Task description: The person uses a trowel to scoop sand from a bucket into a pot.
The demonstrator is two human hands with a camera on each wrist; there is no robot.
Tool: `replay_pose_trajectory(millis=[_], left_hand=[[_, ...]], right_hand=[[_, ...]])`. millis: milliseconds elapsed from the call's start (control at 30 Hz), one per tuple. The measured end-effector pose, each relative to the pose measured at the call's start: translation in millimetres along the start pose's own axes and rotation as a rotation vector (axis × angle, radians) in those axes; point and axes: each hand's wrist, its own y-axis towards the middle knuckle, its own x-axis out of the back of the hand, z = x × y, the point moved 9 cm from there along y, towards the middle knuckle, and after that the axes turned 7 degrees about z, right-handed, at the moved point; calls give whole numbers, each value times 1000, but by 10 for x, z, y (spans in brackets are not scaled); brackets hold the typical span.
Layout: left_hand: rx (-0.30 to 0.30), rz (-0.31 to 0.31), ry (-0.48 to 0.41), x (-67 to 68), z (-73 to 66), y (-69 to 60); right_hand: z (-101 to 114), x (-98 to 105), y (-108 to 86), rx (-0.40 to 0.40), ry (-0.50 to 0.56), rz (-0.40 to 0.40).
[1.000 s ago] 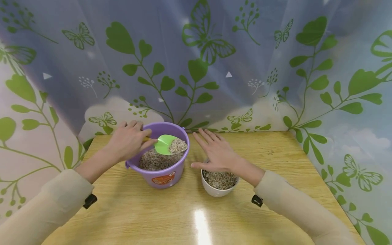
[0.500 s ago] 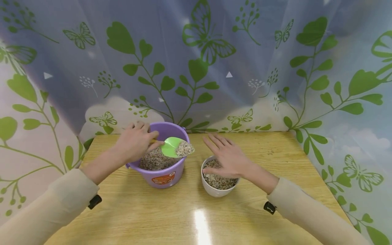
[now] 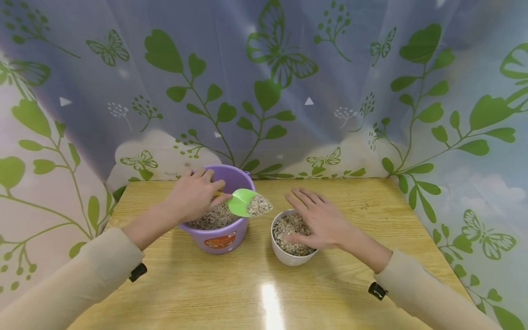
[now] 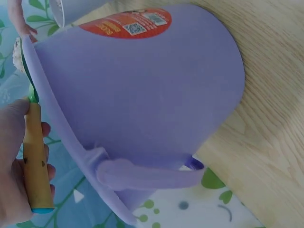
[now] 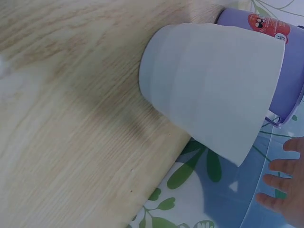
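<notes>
My left hand (image 3: 194, 195) grips the yellow handle (image 4: 37, 161) of a small shovel with a green blade (image 3: 239, 201). A heap of grainy, gravel-like substrate (image 3: 259, 205) lies on the blade's tip, which reaches past the right rim of a purple bucket (image 3: 218, 240). Similar grit (image 3: 216, 217) lies inside that bucket. To the right stands a white pot (image 3: 292, 260), nearly full of the same brownish grains (image 3: 286, 229). My right hand (image 3: 323, 222), fingers straight, is held over the pot's right side and holds nothing. Whether it touches the pot cannot be told.
Both containers stand on a light wooden table (image 3: 231, 293). A curtain with green leaves and butterflies (image 3: 280, 59) hangs behind it and at both sides. The bucket's purple handle (image 4: 152, 175) hangs at its outer side.
My left hand has carried the loaded shovel to the right, out past the bucket's rim. My right hand has shifted right and nearer, uncovering more of the pot.
</notes>
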Motion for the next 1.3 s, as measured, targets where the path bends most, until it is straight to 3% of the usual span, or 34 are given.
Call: replay_pose_trajectory(millis=[200, 567, 800, 1300], left_hand=[[-13, -28, 11, 22, -81, 33], [-13, 3, -55, 5, -245, 132], [-46, -16, -62, 29, -383, 196], [-121, -82, 5, 101, -664, 305]], right_hand=[[-39, -37, -115, -4, 4, -4], [-113, -135, -286, -27, 10, -12], [-145, -166, -368, -39, 3, -24], [-227, -281, -480, -59, 2, -31]])
